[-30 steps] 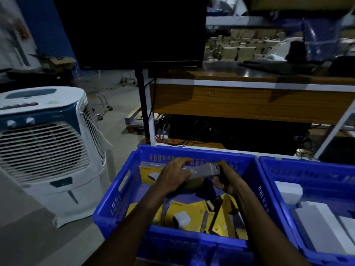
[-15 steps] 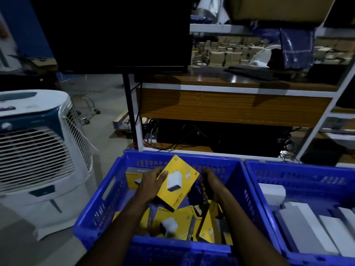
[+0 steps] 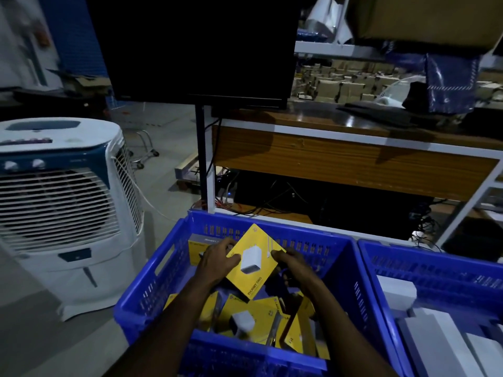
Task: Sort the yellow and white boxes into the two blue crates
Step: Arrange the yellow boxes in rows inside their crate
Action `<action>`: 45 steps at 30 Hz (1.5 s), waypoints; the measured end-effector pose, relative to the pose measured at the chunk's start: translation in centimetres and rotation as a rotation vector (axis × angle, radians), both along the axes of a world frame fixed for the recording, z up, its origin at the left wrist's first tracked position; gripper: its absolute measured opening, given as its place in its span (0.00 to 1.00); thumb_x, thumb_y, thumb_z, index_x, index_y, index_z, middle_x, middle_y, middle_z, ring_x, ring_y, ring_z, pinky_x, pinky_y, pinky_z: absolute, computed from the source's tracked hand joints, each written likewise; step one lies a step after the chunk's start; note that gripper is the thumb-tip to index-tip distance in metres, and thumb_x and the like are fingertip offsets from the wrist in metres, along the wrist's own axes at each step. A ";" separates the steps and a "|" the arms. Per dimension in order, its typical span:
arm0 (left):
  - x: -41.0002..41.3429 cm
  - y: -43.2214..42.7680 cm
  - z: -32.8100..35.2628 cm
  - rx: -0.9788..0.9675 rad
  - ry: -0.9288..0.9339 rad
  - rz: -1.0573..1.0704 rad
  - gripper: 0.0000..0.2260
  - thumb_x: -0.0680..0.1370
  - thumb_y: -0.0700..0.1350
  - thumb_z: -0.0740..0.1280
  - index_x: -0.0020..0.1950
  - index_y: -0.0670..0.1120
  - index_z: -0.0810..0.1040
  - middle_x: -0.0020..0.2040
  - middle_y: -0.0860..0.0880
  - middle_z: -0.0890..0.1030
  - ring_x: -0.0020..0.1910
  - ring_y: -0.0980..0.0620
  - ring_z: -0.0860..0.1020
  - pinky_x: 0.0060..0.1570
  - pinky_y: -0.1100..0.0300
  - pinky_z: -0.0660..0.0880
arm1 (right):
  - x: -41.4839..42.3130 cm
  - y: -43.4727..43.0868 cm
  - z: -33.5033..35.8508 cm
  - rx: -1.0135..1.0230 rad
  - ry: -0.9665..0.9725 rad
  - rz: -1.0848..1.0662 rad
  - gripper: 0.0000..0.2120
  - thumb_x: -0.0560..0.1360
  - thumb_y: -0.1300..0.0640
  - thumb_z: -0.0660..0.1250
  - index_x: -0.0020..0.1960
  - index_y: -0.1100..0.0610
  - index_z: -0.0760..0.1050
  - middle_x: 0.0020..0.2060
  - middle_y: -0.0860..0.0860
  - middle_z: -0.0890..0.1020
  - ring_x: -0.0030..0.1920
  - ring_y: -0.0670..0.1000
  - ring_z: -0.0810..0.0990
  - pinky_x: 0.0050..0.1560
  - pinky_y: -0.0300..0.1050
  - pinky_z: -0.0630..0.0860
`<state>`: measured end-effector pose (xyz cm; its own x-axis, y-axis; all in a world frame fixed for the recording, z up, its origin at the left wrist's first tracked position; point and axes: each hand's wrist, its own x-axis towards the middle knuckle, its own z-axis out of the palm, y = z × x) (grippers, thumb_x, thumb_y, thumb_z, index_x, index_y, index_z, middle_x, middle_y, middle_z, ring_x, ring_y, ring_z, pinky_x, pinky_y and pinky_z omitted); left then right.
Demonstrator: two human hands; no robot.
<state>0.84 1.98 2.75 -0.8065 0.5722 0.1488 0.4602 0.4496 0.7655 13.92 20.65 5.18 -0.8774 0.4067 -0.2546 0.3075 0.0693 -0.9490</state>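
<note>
Both left hand (image 3: 217,261) and right hand (image 3: 294,261) now pinch the yellow charger box (image 3: 254,281), flipped face-up, seemingly bound for the left blue crate (image 3: 152,273).

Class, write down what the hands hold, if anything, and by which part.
A yellow charger box: the left hand pinches its left edge, the right hand its right edge.

Right blue crate (image 3: 435,268) and its white boxes (image 3: 435,341) partly beyond the right edge.
</note>
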 end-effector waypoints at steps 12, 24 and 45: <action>-1.4 -0.6 -1.7 -0.156 0.120 0.092 0.25 0.70 0.55 0.70 0.66 0.49 0.76 0.59 0.46 0.80 0.58 0.44 0.77 0.55 0.49 0.75 | -0.8 -1.5 -0.8 0.094 -0.038 0.062 0.13 0.79 0.59 0.64 0.61 0.54 0.65 0.53 0.55 0.77 0.26 0.49 0.79 0.25 0.44 0.76; -1.1 -0.8 -1.9 -0.308 0.224 0.093 0.23 0.76 0.42 0.69 0.71 0.54 0.72 0.63 0.47 0.72 0.65 0.43 0.67 0.63 0.52 0.69 | -1.7 -2.2 -1.6 0.109 -0.182 0.182 0.19 0.79 0.57 0.65 0.68 0.60 0.68 0.54 0.61 0.79 0.44 0.57 0.81 0.44 0.52 0.80; -1.6 -0.2 -1.8 -0.664 0.142 0.153 0.15 0.72 0.55 0.70 0.49 0.44 0.79 0.50 0.44 0.80 0.49 0.44 0.79 0.44 0.55 0.75 | -3.0 -2.1 -3.4 0.234 -0.240 0.224 0.23 0.80 0.52 0.63 0.73 0.59 0.65 0.63 0.60 0.76 0.50 0.58 0.80 0.36 0.39 0.74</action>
<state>-0.76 1.81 0.95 -0.8839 0.4601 -0.0837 0.4296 0.8696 0.2433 10.87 18.58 1.74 -0.8780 0.2829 -0.3861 0.4708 0.3654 -0.8030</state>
